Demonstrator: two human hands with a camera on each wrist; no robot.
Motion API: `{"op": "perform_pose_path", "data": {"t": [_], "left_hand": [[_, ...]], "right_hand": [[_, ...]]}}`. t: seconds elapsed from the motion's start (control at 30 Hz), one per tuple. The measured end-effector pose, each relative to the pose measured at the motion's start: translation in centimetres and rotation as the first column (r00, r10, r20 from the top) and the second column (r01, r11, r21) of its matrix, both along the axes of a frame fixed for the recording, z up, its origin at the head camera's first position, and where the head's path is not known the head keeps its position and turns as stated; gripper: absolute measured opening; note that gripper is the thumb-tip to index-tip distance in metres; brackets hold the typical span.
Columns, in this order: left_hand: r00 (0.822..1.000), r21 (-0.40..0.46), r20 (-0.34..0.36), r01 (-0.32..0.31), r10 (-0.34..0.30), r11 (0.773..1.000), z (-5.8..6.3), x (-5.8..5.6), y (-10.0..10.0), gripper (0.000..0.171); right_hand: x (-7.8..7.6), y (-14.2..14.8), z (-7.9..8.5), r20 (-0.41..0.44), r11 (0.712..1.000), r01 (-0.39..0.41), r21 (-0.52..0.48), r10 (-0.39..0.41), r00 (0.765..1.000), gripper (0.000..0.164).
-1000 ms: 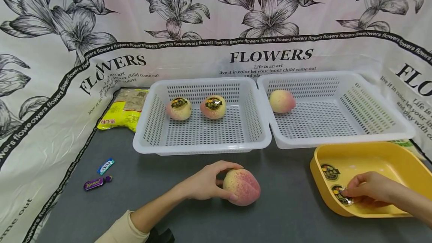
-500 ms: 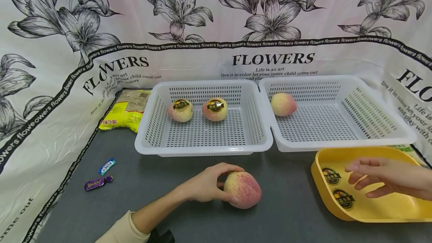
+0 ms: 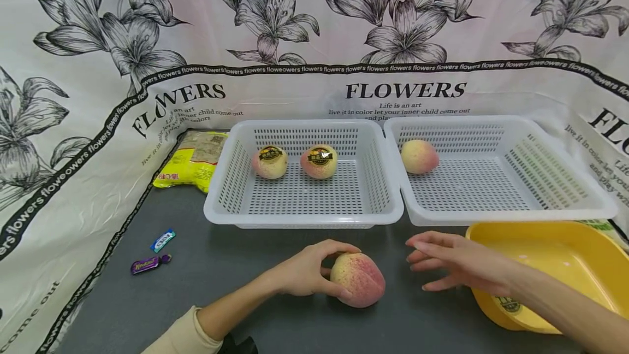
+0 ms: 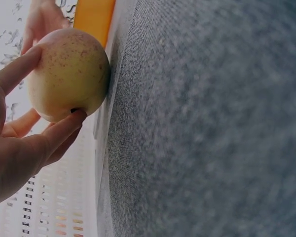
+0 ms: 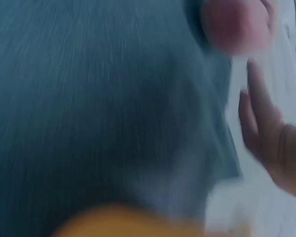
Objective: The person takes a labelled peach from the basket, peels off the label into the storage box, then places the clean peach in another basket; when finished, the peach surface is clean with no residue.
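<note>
My left hand (image 3: 314, 272) grips a pink and yellow peach (image 3: 357, 280) on the dark table, thumb on its near side and fingers on its far side. In the left wrist view the fingertips press the pale side of the peach (image 4: 71, 74). My right hand (image 3: 457, 264) hovers between that peach and a yellow tray (image 3: 484, 310), its fingers spread and nothing held. In the tray, a round black label (image 3: 508, 304) shows beside the right forearm. The right wrist view is blurred, with the right hand (image 5: 274, 138) pointing at the peach.
A white basket (image 3: 314, 220) behind the hands holds two labelled peaches (image 3: 318, 161). Another basket (image 3: 511, 216) to its right has one unlabelled peach (image 3: 419, 157). Two small wrapped candies (image 3: 149, 264) lie at left, before a yellow bag (image 3: 187, 165).
My right hand has let go of the label in the tray, lifted away and moved left toward the peach. My left hand keeps its hold on the peach. The head view has shifted slightly.
</note>
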State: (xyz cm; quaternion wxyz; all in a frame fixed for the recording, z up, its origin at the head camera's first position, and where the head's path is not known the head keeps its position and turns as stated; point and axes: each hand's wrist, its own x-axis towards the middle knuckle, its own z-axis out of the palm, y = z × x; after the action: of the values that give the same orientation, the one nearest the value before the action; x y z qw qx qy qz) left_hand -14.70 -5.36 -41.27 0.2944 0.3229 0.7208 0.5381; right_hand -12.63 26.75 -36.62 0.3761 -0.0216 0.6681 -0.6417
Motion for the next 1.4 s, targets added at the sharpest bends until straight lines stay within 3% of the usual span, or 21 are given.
{"op": "perform_pose_path", "data": {"t": [0.23, 0.5, 0.57, 0.63, 0.77, 0.83, 0.97, 1.1, 1.23, 1.3, 1.33, 1.4], "left_hand": [[1.000, -0.005, -0.010, 0.003, -0.003, 1.000, 0.1, 0.3, 0.1, 0.066], [0.998, -0.022, -0.062, -0.016, 0.015, 1.000, 0.4, 0.4, -0.3, 0.065], [0.995, -0.033, -0.092, -0.036, 0.032, 0.999, 1.4, 0.2, -0.8, 0.066], [0.992, -0.014, -0.104, -0.067, 0.065, 0.998, 3.3, 0.0, -1.7, 0.066], [0.972, 0.150, -0.128, -0.179, 0.198, 0.972, 8.1, -0.4, -4.4, 0.061], [0.940, 0.246, -0.162, -0.258, 0.302, 0.934, 10.0, -0.8, -6.0, 0.057], [0.825, 0.330, -0.195, -0.454, 0.530, 0.828, 11.8, -2.0, -9.4, 0.051], [0.708, 0.286, -0.187, -0.624, 0.681, 0.727, 11.2, -3.6, -12.2, 0.046], [0.606, 0.184, -0.214, -0.745, 0.766, 0.641, 9.1, -5.3, -14.1, 0.048], [0.583, 0.118, -0.219, -0.780, 0.782, 0.615, 7.8, -6.0, -15.0, 0.049], [0.584, 0.088, -0.214, -0.787, 0.783, 0.611, 7.0, -6.3, -15.5, 0.049], [0.607, 0.039, -0.157, -0.784, 0.779, 0.619, 5.7, -6.8, -16.2, 0.050]], "right_hand": [[0.4, -6.0, -2.0, -0.005, 1.000, 0.023, -0.005, -0.023, 1.000, 0.062], [0.7, -8.3, -2.9, -0.013, 0.998, -0.053, -0.042, 0.052, 0.999, 0.066], [0.7, -8.4, -2.9, -0.016, 0.997, -0.056, -0.047, 0.055, 0.998, 0.066], [0.7, -8.4, -3.0, -0.017, 0.997, -0.059, -0.047, 0.058, 0.998, 0.065], [0.6, -8.4, -3.0, -0.020, 0.998, -0.053, -0.041, 0.053, 0.998, 0.064], [0.5, -8.4, -3.1, -0.025, 0.998, -0.052, -0.039, 0.051, 0.998, 0.064], [0.4, -8.4, -3.1, -0.031, 0.998, -0.055, -0.038, 0.054, 0.998, 0.063], [0.3, -8.3, -3.2, -0.033, 0.997, -0.059, -0.040, 0.058, 0.998, 0.063], [0.3, -8.3, -3.3, -0.036, 0.997, -0.061, -0.043, 0.060, 0.998, 0.062], [0.2, -8.3, -3.4, -0.038, 0.997, -0.064, -0.047, 0.062, 0.997, 0.062], [0.2, -8.2, -3.4, -0.039, 0.997, -0.066, -0.048, 0.064, 0.997, 0.062], [0.2, -8.2, -3.4, -0.040, 0.996, -0.068, -0.050, 0.066, 0.997, 0.061]]}}
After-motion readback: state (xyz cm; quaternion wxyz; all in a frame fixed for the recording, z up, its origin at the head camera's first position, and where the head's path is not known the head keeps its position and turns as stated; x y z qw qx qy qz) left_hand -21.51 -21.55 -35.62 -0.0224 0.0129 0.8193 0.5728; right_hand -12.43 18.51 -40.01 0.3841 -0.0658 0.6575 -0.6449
